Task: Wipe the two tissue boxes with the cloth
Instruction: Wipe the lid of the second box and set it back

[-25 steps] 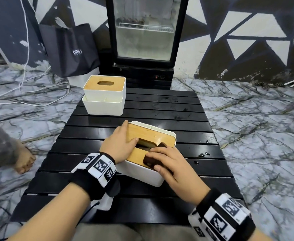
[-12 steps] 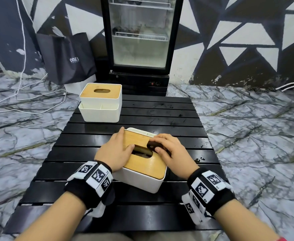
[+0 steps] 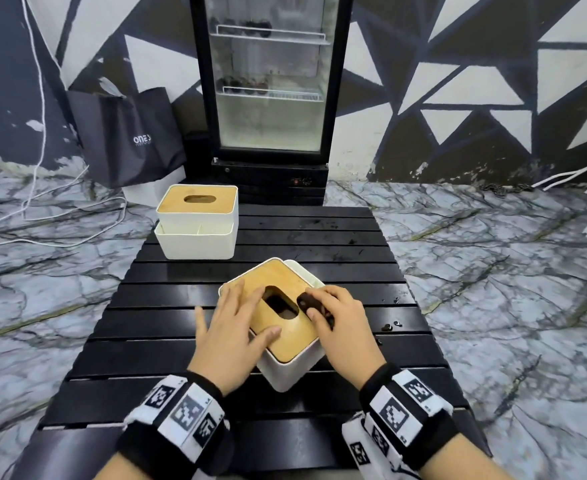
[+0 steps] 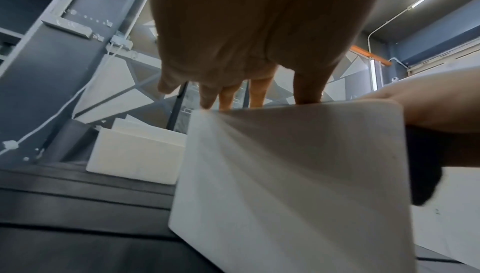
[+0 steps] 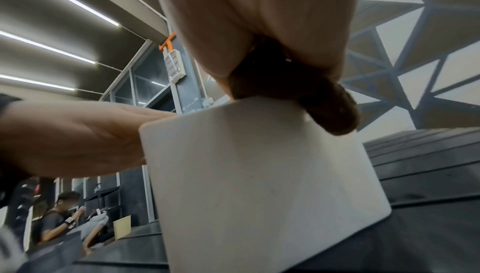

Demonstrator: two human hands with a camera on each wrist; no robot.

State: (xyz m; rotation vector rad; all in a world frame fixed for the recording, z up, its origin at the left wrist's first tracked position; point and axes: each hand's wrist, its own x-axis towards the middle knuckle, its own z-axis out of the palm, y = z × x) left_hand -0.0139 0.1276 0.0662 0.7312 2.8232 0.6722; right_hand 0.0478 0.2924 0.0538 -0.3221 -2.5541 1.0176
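Wiping the near box (image 3: 287, 336) on the table (image 3: 347, 237), I am bunching the dark cloth (image 3: 306, 301) in my right hand (image 3: 337, 322), fingers curled round it, on the wooden lid (image 3: 287, 341) beside its slot, while my left hand (image 3: 231, 327) is lying spread on the lid's left side. I am judging the job under way: there are two boxes and one cloth, and the far box (image 3: 198, 226) is sitting untouched at the table's back left.

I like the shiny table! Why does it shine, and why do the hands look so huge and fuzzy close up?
Head view: the black table mirrors room light, sharp picture. Left wrist view: left hand looms large and shadowed, near box streaked with blur. Right wrist view: right hand soft and huge, wide lens bending lines.
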